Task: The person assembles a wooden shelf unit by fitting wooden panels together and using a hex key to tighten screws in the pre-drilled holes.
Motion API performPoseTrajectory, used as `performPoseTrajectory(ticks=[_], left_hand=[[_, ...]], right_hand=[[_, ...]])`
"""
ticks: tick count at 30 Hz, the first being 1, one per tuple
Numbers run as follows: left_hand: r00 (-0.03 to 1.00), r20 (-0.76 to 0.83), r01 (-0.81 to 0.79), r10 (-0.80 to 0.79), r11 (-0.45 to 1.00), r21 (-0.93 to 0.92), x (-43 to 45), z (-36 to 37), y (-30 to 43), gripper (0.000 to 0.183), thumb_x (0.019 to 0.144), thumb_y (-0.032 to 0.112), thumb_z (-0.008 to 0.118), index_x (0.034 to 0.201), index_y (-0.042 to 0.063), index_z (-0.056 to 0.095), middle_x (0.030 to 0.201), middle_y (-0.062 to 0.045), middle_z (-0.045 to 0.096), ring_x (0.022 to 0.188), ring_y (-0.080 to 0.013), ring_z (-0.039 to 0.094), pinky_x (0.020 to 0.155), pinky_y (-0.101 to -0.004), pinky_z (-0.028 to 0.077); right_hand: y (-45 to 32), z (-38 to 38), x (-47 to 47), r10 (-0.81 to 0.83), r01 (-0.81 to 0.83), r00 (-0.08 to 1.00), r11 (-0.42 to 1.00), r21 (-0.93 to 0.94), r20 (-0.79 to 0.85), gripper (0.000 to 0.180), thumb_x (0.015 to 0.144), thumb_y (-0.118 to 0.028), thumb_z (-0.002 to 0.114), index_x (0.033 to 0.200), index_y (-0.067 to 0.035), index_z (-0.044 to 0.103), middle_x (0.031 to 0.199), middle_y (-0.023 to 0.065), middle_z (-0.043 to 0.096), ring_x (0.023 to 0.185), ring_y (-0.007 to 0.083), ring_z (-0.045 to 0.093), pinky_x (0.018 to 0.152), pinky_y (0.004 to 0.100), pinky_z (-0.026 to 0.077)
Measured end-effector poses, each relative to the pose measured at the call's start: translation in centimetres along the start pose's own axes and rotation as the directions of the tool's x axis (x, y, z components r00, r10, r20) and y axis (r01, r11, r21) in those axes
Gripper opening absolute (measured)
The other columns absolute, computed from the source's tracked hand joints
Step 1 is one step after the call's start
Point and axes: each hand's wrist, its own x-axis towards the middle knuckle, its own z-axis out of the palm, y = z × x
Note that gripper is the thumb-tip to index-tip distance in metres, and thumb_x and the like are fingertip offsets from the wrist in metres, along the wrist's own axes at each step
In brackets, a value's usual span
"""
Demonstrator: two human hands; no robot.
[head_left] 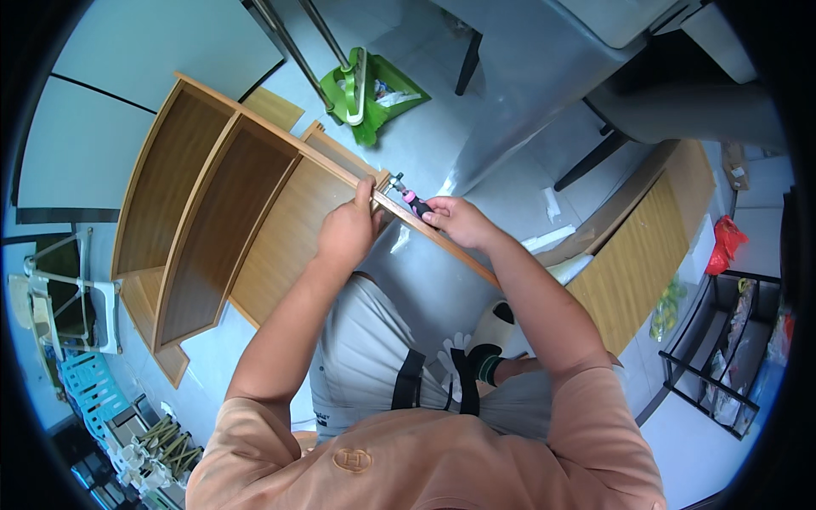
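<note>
A wooden shelf unit [268,236] with several compartments lies before me, and its long narrow edge board [446,245] runs diagonally past both hands. My left hand [350,229] grips this edge board, thumb on top, its other fingers partly hidden below. In my right hand [456,220] is a small ratchet-type hand tool [417,203] with a pink and black handle. Its metal head is beside the board, close to my left thumb. Whether the tip touches a fastener cannot be made out. A short wooden cross rail [344,150] adjoins the board's far side.
A green dustpan [401,89] with a broom stands beyond the shelf. At right lie a wood-grain panel [637,261] and a black wire rack [707,363] holding bags. A dark chair [682,115] is at upper right. Folded blue and white plastic items [95,382] are at lower left.
</note>
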Motion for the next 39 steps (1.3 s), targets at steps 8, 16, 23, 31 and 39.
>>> performPoseTrajectory(ticks=[8, 16, 23, 31, 39], left_hand=[[0.997, -0.074, -0.013, 0.010, 0.999, -0.031, 0.0, 0.5, -0.6, 0.049, 0.084, 0.017, 0.059, 0.123, 0.013, 0.030, 0.078, -0.022, 0.061, 0.072, -0.0422, 0.059, 0.063, -0.0500, 0.046], [1.000, -0.010, -0.002, 0.002, 1.000, -0.010, 0.2, 0.0, 0.2, 0.048, 0.084, 0.018, 0.059, 0.123, 0.013, 0.030, 0.079, -0.021, 0.061, 0.073, -0.0419, 0.060, 0.063, -0.0494, 0.047], [0.999, -0.036, 0.018, -0.018, 1.000, -0.025, 0.2, 0.2, -0.4, 0.048, 0.084, 0.018, 0.060, 0.122, 0.013, 0.030, 0.079, -0.021, 0.061, 0.072, -0.0417, 0.059, 0.063, -0.0496, 0.047], [0.999, -0.041, -0.010, 0.009, 1.000, -0.029, 0.3, 0.0, -0.1, 0.048, 0.084, 0.016, 0.060, 0.122, 0.013, 0.031, 0.077, -0.021, 0.061, 0.072, -0.0416, 0.060, 0.062, -0.0490, 0.047], [1.000, 0.000, 0.021, -0.021, 1.000, -0.008, 0.4, -0.3, 0.2, 0.047, 0.084, 0.017, 0.060, 0.122, 0.013, 0.031, 0.077, -0.022, 0.061, 0.071, -0.0417, 0.060, 0.062, -0.0496, 0.047]], right_hand=[[-10.0, -0.1, -3.4, 0.051, -0.031, 0.998, 0.889, -0.458, 0.032, 0.028, 0.088, -0.018, 0.058, 0.109, 0.001, 0.059, 0.076, 0.0025, 0.061, 0.067, 0.0078, 0.054, 0.062, 0.0241, 0.044], [-1.6, 0.0, -1.2, -0.034, 0.015, 0.995, 0.982, -0.187, -0.094, 0.029, 0.086, -0.026, 0.059, 0.102, -0.002, 0.064, 0.086, 0.0119, 0.067, 0.074, 0.0188, 0.061, 0.073, 0.0309, 0.047], [-8.6, -1.0, -3.0, 0.005, -0.006, 1.000, 0.945, -0.327, -0.003, 0.034, 0.084, -0.033, 0.060, 0.082, 0.000, 0.067, 0.069, 0.0100, 0.064, 0.062, 0.0168, 0.058, 0.063, 0.0323, 0.046], [-3.8, -1.3, -1.3, 0.056, -0.072, 0.996, 0.967, -0.245, -0.072, 0.026, 0.086, -0.022, 0.061, 0.100, 0.000, 0.066, 0.082, 0.0050, 0.066, 0.074, 0.0106, 0.058, 0.071, 0.0266, 0.046], [-6.8, -1.6, -1.5, 0.155, -0.136, 0.988, 0.917, -0.375, 0.020, 0.022, 0.085, -0.021, 0.062, 0.092, 0.000, 0.066, 0.077, 0.0033, 0.063, 0.070, 0.0110, 0.054, 0.067, 0.0273, 0.044]])
